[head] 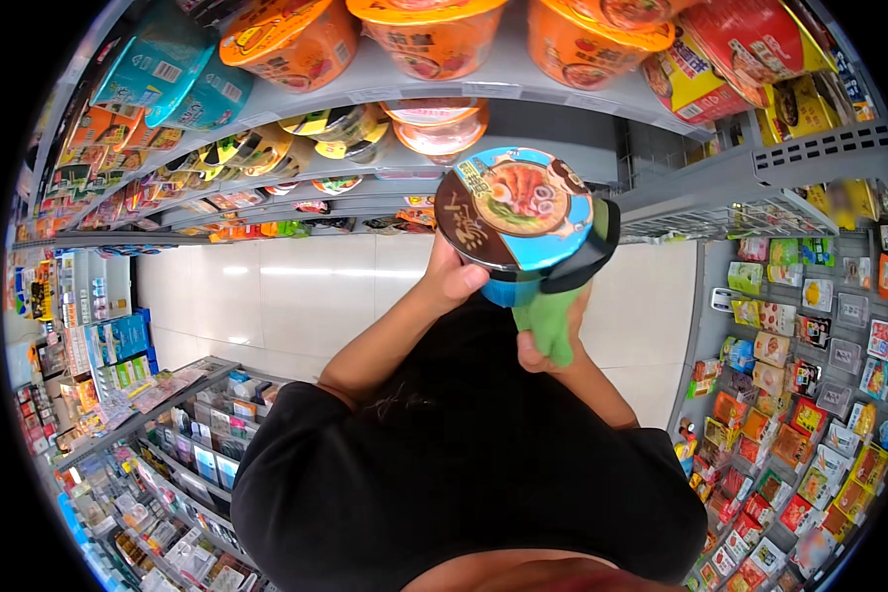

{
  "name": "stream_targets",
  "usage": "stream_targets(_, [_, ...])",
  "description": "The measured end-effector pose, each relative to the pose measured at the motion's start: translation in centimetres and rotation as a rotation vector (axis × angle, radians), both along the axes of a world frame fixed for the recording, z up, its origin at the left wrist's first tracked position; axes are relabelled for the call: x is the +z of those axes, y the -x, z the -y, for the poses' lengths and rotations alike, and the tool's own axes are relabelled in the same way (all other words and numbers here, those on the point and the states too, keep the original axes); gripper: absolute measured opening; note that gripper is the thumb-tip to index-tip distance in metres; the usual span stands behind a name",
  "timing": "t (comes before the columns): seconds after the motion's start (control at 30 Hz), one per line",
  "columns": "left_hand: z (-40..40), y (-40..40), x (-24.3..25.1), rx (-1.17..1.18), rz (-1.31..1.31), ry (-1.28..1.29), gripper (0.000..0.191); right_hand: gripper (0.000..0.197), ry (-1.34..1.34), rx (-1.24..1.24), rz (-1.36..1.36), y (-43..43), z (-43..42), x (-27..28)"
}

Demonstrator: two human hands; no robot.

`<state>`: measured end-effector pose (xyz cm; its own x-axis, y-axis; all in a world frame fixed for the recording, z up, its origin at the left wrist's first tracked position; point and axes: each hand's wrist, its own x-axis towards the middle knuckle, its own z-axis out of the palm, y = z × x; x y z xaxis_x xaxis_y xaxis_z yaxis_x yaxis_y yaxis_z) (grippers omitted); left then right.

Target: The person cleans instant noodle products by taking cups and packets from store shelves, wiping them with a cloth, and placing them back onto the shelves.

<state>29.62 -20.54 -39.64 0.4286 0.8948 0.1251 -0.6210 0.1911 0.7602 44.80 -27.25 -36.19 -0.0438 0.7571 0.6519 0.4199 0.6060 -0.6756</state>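
Before my chest, my left hand (448, 275) grips the side of an instant-noodle bowl (516, 211). Its round lid is brown and blue, printed with a picture of noodles, and faces up, slightly tilted. A green cloth (549, 322) hangs below the bowl's right side, with my right hand (536, 355) holding it. A black item (599, 248) curves around the lid's right edge beside the cloth; what it is I cannot tell. Most of my right fingers are hidden behind the cloth and bowl.
Orange noodle bowls (429, 41) line the upper shelf (385, 90) just ahead. Teal noodle buckets (166, 74) stand at the left. A wire basket (747, 214) juts out at the right, above hanging snack packets (773, 362). Tiled floor (281, 296) lies below.
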Motion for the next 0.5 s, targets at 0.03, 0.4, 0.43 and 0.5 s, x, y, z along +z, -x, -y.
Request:
stream_targets(0.03, [0.1, -0.4, -0.4, -0.008, 0.025, 0.023, 0.113, 0.068, 0.004, -0.003, 0.002, -0.6, 0.2, -0.7])
stream_targets(0.4, [1.8, -7.7, -0.2, 0.102, 0.151, 0.186, 0.099, 0.074, 0.599, -0.015, -0.679, -6.7, 2.7, -2.6])
stream_targets(0.43, [2.1, -8.3, -1.1, 0.139, 0.095, 0.153, 0.101, 0.072, 0.495, 0.02, -0.575, -7.2, 2.8, -3.1])
stream_targets(0.5, [2.1, -9.3, -2.4, 0.086, 0.082, 0.095, 0.104, 0.071, 0.408, 0.048, -0.467, -8.5, 2.6, -3.6])
